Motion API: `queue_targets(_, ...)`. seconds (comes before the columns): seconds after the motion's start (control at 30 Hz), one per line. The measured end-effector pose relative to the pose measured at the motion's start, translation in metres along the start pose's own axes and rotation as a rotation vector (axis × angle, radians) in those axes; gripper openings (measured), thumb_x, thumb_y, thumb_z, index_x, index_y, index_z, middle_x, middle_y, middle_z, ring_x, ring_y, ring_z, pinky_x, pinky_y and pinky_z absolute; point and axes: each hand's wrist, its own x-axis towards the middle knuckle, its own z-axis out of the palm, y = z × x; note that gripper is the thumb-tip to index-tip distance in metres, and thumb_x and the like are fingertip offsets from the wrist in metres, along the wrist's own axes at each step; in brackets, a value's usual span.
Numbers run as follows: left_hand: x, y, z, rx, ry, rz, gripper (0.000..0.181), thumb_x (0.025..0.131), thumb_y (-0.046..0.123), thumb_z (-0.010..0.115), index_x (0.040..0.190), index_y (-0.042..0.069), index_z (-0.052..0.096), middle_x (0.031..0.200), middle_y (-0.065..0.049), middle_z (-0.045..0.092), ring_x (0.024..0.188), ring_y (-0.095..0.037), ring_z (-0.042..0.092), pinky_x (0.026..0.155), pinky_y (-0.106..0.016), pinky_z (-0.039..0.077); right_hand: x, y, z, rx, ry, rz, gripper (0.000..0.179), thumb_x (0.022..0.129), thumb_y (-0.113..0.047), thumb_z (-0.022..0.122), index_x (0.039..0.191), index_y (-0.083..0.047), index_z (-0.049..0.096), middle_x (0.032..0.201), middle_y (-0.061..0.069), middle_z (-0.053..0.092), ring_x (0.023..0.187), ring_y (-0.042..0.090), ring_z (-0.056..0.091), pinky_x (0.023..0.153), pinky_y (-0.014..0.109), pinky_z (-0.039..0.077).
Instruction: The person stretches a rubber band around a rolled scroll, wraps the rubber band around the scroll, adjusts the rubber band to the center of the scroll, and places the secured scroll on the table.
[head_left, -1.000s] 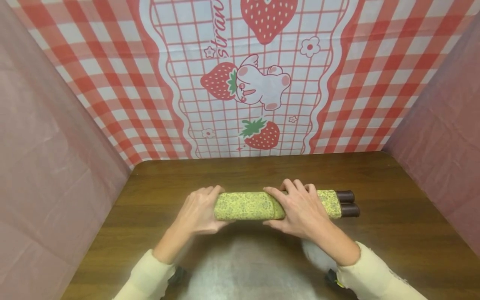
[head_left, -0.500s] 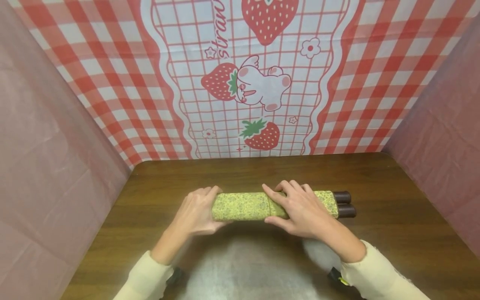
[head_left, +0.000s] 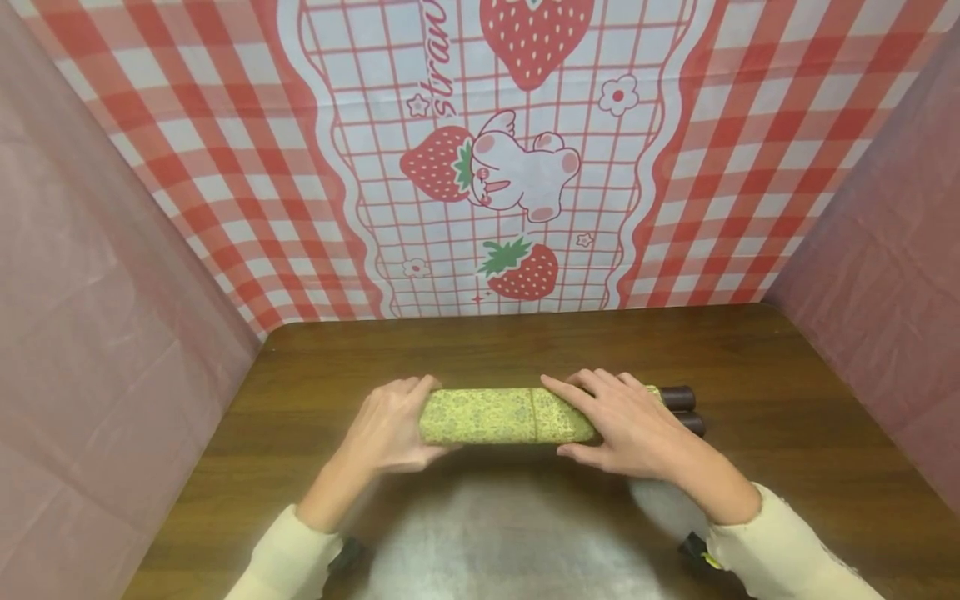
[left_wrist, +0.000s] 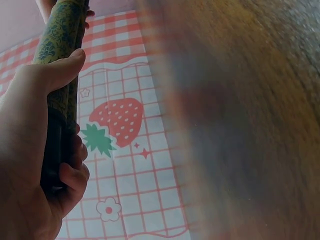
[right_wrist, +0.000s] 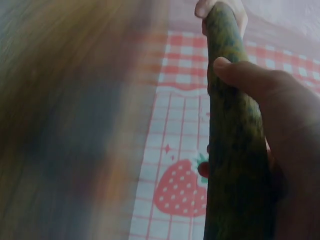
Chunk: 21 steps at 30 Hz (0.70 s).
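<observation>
A long yellow scroll [head_left: 480,415] with a floral pattern is held level above the table, its two dark roller ends [head_left: 678,398] sticking out at the right. My left hand [head_left: 388,423] grips its left end; in the left wrist view, the thumb lies along the patterned cover and the fingers curl round a dark end [left_wrist: 54,150]. Right of the middle, my right hand [head_left: 626,423] holds the scroll from above, thumb on the near side and fingers over the far side. A crosswise seam shows just left of that hand. The right palm hides part of the scroll.
Beneath lies a brown wood-grain table [head_left: 300,358] with a bright reflection near its front. A red-checked strawberry cloth [head_left: 637,217] hangs behind the back edge. Pink cloth panels [head_left: 97,292] stand on both sides.
My right hand has slid rightward along the scroll, uncovering more of the pattern and the seam. The scroll has shifted slightly left with my left hand.
</observation>
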Motion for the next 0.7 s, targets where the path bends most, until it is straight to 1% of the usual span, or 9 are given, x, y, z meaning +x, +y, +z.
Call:
queue_targets(0.13, -0.001, -0.001, 0.000, 0.000, 0.002, 0.000, 0.085, 0.063, 0.059, 0.105, 0.124, 0.010, 0.071, 0.095, -0.003, 0.080, 0.076, -0.018, 0.072, 0.068, -0.030, 0.061, -0.006, 0.010, -0.001, -0.030, 0.057, -0.037, 0.091, 0.085, -0.057, 0.093, 0.162, -0.021, 0.060, 0.130, 0.002, 0.076, 0.113, 0.020, 0.072, 0.084, 0.040, 0.055)
queue_targets(0.23, -0.002, -0.001, 0.000, -0.009, -0.004, -0.013, 0.085, 0.063, 0.057, 0.105, 0.125, 0.010, 0.071, 0.096, -0.004, 0.080, 0.077, -0.019, 0.072, 0.069, -0.032, 0.062, -0.007, 0.015, 0.000, -0.037, 0.105, -0.073, 0.088, 0.084, -0.057, 0.094, 0.157, -0.018, 0.064, 0.125, 0.002, 0.076, 0.109, 0.019, 0.072, 0.082, 0.038, 0.054)
queue_targets(0.3, -0.002, -0.001, 0.000, -0.015, -0.017, -0.028, 0.084, 0.063, 0.055, 0.106, 0.125, 0.010, 0.072, 0.096, -0.004, 0.081, 0.078, -0.020, 0.073, 0.070, -0.034, 0.064, -0.006, 0.017, 0.003, -0.029, 0.120, -0.090, 0.085, 0.085, -0.056, 0.093, 0.155, -0.017, 0.065, 0.124, 0.002, 0.076, 0.108, 0.019, 0.071, 0.082, 0.037, 0.053)
queue_targets(0.4, -0.002, -0.001, 0.000, -0.024, -0.057, -0.053, 0.083, 0.065, 0.053, 0.106, 0.126, 0.009, 0.071, 0.098, -0.004, 0.081, 0.081, -0.021, 0.073, 0.074, -0.037, 0.066, -0.005, 0.019, 0.008, -0.011, 0.117, -0.092, 0.083, 0.086, -0.055, 0.092, 0.155, -0.016, 0.065, 0.124, 0.003, 0.076, 0.108, 0.019, 0.070, 0.082, 0.036, 0.053)
queue_targets(0.53, 0.002, -0.001, 0.000, -0.037, -0.123, -0.053, 0.083, 0.073, 0.059, 0.100, 0.131, 0.007, 0.070, 0.105, -0.006, 0.081, 0.089, -0.024, 0.076, 0.081, -0.041, 0.067, -0.003, 0.023, 0.013, -0.007, 0.100, -0.085, 0.082, 0.088, -0.053, 0.091, 0.155, -0.015, 0.064, 0.126, 0.004, 0.076, 0.109, 0.021, 0.070, 0.082, 0.037, 0.053)
queue_targets(0.63, 0.005, -0.002, 0.000, -0.048, -0.160, -0.043, 0.085, 0.081, 0.066, 0.092, 0.138, 0.007, 0.068, 0.109, -0.008, 0.080, 0.095, -0.025, 0.077, 0.085, -0.043, 0.067, 0.001, 0.026, 0.015, -0.008, 0.100, -0.087, 0.082, 0.088, -0.052, 0.092, 0.155, -0.014, 0.064, 0.127, 0.005, 0.076, 0.110, 0.024, 0.071, 0.083, 0.040, 0.054)
queue_targets(0.7, 0.007, -0.003, 0.001, -0.054, -0.178, -0.045, 0.085, 0.085, 0.067, 0.088, 0.141, 0.007, 0.067, 0.111, -0.009, 0.079, 0.097, -0.026, 0.076, 0.086, -0.044, 0.067, 0.004, 0.028, 0.016, -0.009, 0.100, -0.091, 0.081, 0.089, -0.051, 0.092, 0.155, -0.013, 0.064, 0.127, 0.007, 0.075, 0.111, 0.026, 0.071, 0.084, 0.042, 0.054)
